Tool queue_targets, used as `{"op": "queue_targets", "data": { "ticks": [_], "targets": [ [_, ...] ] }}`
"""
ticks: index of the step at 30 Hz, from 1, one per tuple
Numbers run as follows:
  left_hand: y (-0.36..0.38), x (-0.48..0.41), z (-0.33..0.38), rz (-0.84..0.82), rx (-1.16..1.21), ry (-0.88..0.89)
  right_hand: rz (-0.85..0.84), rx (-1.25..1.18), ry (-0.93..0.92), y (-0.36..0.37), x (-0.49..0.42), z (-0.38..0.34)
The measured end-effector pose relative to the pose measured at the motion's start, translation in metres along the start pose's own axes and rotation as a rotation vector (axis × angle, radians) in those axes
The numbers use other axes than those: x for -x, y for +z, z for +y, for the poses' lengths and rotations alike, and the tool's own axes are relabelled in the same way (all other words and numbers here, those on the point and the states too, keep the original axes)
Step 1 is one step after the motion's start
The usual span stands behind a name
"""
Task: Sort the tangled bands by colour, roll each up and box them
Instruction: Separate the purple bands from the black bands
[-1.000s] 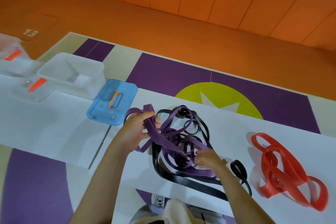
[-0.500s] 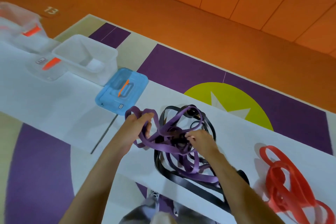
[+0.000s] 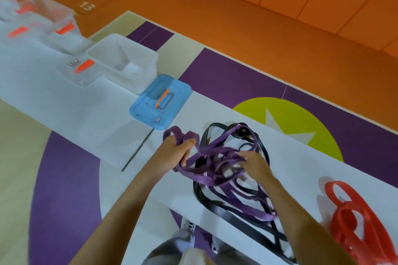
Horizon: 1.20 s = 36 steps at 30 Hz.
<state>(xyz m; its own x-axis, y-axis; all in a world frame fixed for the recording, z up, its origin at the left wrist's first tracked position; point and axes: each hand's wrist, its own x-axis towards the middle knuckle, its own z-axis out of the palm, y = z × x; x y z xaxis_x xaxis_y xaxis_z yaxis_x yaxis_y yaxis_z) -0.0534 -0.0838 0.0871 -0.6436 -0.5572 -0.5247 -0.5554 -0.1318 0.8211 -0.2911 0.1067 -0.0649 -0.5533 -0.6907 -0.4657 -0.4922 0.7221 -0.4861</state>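
Left hand (image 3: 175, 153), just left of frame centre, is fisted around loops of the purple band (image 3: 215, 165), two of which stick up above the knuckles; its forearm runs down to the lower left. Right hand (image 3: 253, 163), at centre, lies palm down with fingers curled into the middle of the tangle, pinching purple strands. Between and below the hands the purple band is wound through the black band (image 3: 232, 206), which trails toward the bottom edge. Both lie on the white table (image 3: 64, 118). At lower right, well apart from the tangle, sits the red band (image 3: 357, 226), loosely heaped.

On the left half of the frame, going rightward: clear lids with orange handles, an open clear box (image 3: 122, 60), then a blue lid (image 3: 160, 101) just above the left hand.

Compared with half a second ago, the left hand has drawn its purple loops leftward and the right hand has shifted slightly right within the knot; the tangle looks a little more spread. Boxes sit lower and further right in the frame, as the head has turned.
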Motion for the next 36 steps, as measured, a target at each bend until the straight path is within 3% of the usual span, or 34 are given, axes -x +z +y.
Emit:
{"op": "queue_targets", "data": {
  "ticks": [4, 7, 14, 18, 20, 23, 27, 31, 34, 36],
  "targets": [
    [-0.005, -0.001, 0.011, 0.052, 0.052, 0.031, 0.281, -0.379, 0.179, -0.024, 0.017, 0.02],
    [-0.002, 0.0, 0.024, 0.047, 0.151, 0.054, 0.371, -0.418, 0.287, -0.03, 0.034, 0.046],
    [0.006, 0.007, 0.065, 0.116, 0.038, 0.279, 0.222, -0.167, 0.275, -0.013, 0.063, 0.07],
    [-0.001, 0.017, 0.102, 0.177, 0.095, 0.394, -0.281, 0.173, 0.167, -0.011, 0.068, 0.073],
    [-0.003, 0.023, 0.124, 0.156, 0.088, 0.458, -0.346, 0.175, 0.206, -0.011, 0.066, 0.068],
    [-0.003, 0.031, 0.153, 0.009, 0.002, 0.564, 0.001, 0.131, 0.091, -0.026, 0.059, 0.04],
    [0.002, 0.044, 0.18, -0.191, -0.307, 0.736, 0.388, -0.166, -0.19, -0.064, 0.053, -0.033],
    [0.001, 0.059, 0.199, -0.262, -0.459, 0.803, 0.37, -0.231, -0.311, -0.086, 0.041, -0.085],
    [-0.012, 0.062, 0.206, -0.25, -0.47, 0.819, 0.285, -0.311, -0.245, -0.08, 0.033, -0.08],
    [-0.024, 0.057, 0.207, -0.11, -0.54, 0.829, 0.34, -0.484, -0.121, -0.078, 0.034, -0.071]
  ]
}}
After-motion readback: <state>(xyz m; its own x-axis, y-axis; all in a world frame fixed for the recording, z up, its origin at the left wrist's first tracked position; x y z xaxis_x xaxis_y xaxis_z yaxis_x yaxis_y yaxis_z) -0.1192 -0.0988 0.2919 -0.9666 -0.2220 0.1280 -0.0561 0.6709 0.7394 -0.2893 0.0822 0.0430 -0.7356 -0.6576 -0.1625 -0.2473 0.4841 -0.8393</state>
